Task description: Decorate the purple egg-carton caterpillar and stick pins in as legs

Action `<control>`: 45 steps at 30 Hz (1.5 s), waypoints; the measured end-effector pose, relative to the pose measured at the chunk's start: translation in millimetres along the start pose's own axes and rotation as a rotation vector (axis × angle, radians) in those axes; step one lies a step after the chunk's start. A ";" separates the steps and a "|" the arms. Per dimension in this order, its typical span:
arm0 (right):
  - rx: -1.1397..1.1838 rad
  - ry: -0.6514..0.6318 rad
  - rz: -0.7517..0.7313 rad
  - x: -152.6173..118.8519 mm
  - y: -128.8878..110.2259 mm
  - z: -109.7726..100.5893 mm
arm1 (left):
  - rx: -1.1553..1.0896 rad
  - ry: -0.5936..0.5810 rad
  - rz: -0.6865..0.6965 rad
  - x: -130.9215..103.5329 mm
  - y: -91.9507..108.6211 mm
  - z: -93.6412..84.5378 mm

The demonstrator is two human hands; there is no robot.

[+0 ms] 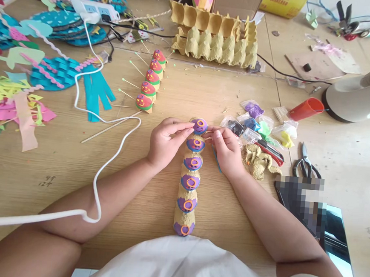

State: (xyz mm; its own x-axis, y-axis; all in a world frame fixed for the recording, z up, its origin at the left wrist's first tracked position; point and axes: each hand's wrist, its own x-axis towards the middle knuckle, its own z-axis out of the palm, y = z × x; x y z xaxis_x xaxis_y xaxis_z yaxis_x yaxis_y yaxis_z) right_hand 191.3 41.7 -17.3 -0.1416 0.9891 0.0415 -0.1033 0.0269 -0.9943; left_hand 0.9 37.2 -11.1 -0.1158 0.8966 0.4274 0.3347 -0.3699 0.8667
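Note:
A strip of egg carton [185,194] runs lengthwise in front of me. Its cups are topped with purple clay, edged in blue, each with an orange ring and small dark marks. At the far end cup [200,126], my left hand [168,139] pinches the left side between thumb and forefinger. My right hand [225,148] is at that cup's right side, thumb and fingers closed together; whatever they hold is too small to make out. A thin blue strip [216,159] lies partly under the right hand.
Behind lies a red-and-green carton caterpillar [151,82] with pins. Clay bags [262,127], a cutter [269,152], torn carton [255,161] and scissors [305,163] lie right. A white cable [96,182] crosses left; egg cartons [220,47] stand at the back.

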 end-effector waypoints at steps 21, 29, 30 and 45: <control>-0.012 -0.022 -0.057 -1.2 -1.7 2.3 | 0.095 0.035 0.099 0.6 -0.6 0.1; 0.006 -0.016 -0.069 -0.6 -0.3 1.2 | 0.129 -0.009 0.121 0.0 1.3 -1.8; 0.005 -0.014 -0.067 -0.5 -0.4 1.2 | 0.135 -0.006 0.121 -0.3 1.4 -2.3; 0.007 -0.001 -0.081 -0.2 0.1 2.9 | 0.183 0.001 0.134 -0.3 -0.6 -2.1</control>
State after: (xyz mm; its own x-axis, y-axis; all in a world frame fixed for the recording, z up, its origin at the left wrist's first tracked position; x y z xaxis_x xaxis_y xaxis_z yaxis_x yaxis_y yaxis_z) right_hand 188.4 41.1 -17.1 -0.1337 0.9835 0.1215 -0.1210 0.1055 -0.9870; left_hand -1.2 36.7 -11.2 -0.0596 0.8422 0.5359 0.5109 -0.4355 0.7412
